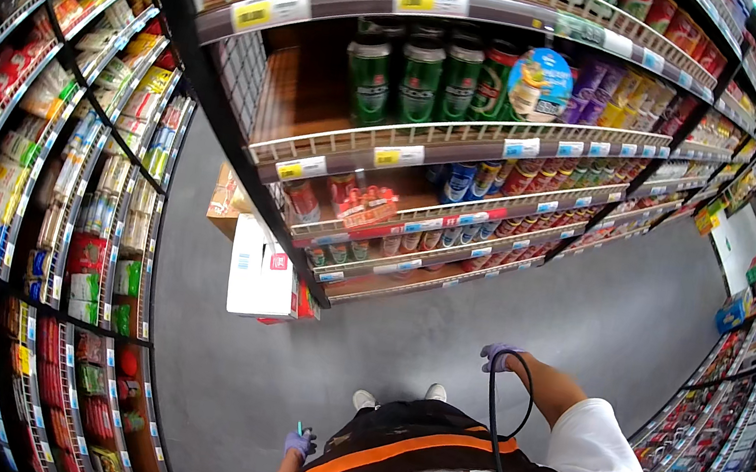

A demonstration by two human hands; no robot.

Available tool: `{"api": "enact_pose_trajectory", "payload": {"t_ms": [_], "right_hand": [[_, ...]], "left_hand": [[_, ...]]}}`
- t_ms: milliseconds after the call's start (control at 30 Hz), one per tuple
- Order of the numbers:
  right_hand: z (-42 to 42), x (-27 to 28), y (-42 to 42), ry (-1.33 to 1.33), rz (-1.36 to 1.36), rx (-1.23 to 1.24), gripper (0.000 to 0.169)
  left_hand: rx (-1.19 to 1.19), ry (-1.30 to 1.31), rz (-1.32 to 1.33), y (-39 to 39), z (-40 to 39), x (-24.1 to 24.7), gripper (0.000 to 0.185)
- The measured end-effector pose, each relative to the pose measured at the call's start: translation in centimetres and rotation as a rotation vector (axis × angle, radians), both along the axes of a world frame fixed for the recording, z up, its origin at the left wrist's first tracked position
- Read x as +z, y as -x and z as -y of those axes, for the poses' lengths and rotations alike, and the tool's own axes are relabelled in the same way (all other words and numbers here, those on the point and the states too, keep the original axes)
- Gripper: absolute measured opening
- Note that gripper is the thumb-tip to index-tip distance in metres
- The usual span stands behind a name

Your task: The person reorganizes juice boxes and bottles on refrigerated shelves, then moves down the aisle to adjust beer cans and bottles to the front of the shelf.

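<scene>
Purple gloves cover both hands. My left hand (300, 442), low by my left hip, has its fingers curled round a small light-green stick-like thing, too small to identify. Out to the right, my right hand (502, 358) is raised over the floor with bent fingers; a black cable (496, 426) passes by it and loops down across my chest. Whether that hand grips the cable cannot be told. In front of me stands a shelf rack (355, 137) with wire rails, holding green beer cans (420, 82) and other coloured drink cans (459, 181).
White cardboard boxes (263, 278) stand on the grey floor (407, 334) at the rack's left end. Shelves of packaged food (94, 196) line the left side. More stocked shelves (709, 406) stand at right. Several price labels hang along the rack's edges.
</scene>
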State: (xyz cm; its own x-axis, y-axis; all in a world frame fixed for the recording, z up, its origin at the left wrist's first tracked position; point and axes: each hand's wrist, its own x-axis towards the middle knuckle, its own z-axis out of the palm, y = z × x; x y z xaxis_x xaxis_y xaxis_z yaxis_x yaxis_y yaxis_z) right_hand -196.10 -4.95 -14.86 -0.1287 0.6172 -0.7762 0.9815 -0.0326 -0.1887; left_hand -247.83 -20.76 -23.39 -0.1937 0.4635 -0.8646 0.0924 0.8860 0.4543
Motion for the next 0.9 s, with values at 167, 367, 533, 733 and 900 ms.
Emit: {"api": "enact_pose_trajectory", "payload": {"t_ms": [167,367,533,733,900], "right_hand": [[4.6,-3.4,-4.6,-0.009,-0.11,-0.171,0.058],[11.0,-8.6,-9.7,0.053,-0.202,-0.407,0.054],[17.4,-13.5,-14.8,0.093,-0.357,-0.611,0.05],[18.6,-13.0,-18.4,0.013,-0.192,-0.381,0.048],[18.9,-17.1,-22.0,0.047,-0.33,-0.697,0.047]], "left_hand": [[-0.023,-0.039,0.004,-1.8,-1.6,-2.7,0.025],[-0.06,-0.121,0.077,-9.9,-3.8,-3.0,0.023],[-0.239,-0.219,0.024,-16.3,-4.2,-2.8,0.027],[-0.184,-0.227,-0.049,-19.3,-5.5,-3.5,0.028],[-0.169,-0.263,-0.102,-21.3,-5.8,-2.1,0.026]]}}
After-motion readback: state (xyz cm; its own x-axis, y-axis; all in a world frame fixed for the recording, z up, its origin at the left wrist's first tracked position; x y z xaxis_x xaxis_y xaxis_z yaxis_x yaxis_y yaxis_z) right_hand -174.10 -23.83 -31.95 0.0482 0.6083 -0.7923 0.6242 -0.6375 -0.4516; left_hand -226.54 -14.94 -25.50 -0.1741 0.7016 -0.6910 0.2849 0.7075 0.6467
